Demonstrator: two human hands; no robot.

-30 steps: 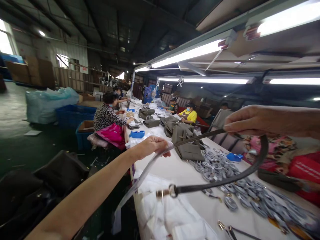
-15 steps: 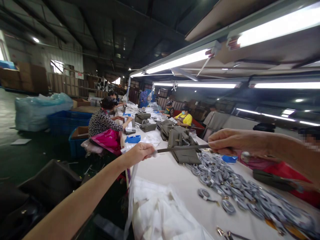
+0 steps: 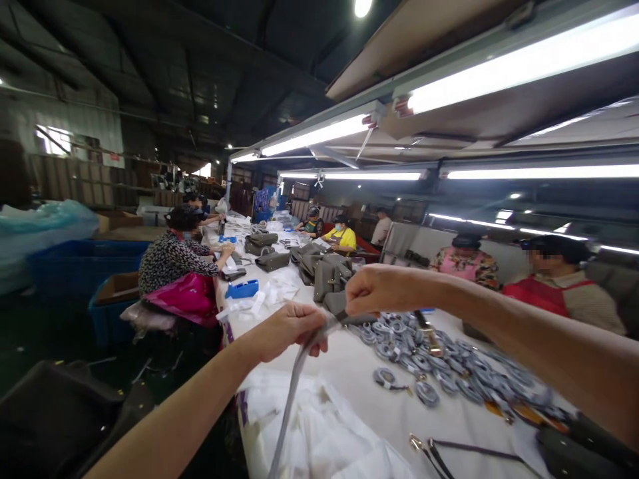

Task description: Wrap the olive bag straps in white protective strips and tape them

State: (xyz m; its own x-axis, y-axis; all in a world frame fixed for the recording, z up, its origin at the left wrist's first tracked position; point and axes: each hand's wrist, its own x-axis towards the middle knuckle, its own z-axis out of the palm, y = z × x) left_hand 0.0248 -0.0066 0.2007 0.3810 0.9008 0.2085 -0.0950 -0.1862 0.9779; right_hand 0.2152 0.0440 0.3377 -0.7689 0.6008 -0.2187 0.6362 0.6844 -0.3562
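Note:
In the head view, my left hand (image 3: 294,327) is closed around a dark strap (image 3: 289,406) in a thin, cloudy plastic sleeve, its covered length hanging down towards the table's front. My right hand (image 3: 372,291) grips the same strap just to the right, only a short stretch showing between the two hands. A strap end with a gold clasp (image 3: 433,340) dangles below my right forearm. Under it lies a pile of coiled grey straps (image 3: 449,366). Crumpled white sheeting (image 3: 319,432) covers the table beneath my left hand.
Dark handbags (image 3: 327,273) are heaped farther up the long white table (image 3: 344,386). A blue tape dispenser (image 3: 242,289) stands at the left edge. Loose straps with gold hooks (image 3: 424,444) lie at front right. Several people sit along both sides. Blue crates (image 3: 94,256) occupy the left floor.
My hands have come closer together; the strap, stretched taut between them before, now shows only briefly there. A clasped end now hangs below my right forearm. The view has turned right.

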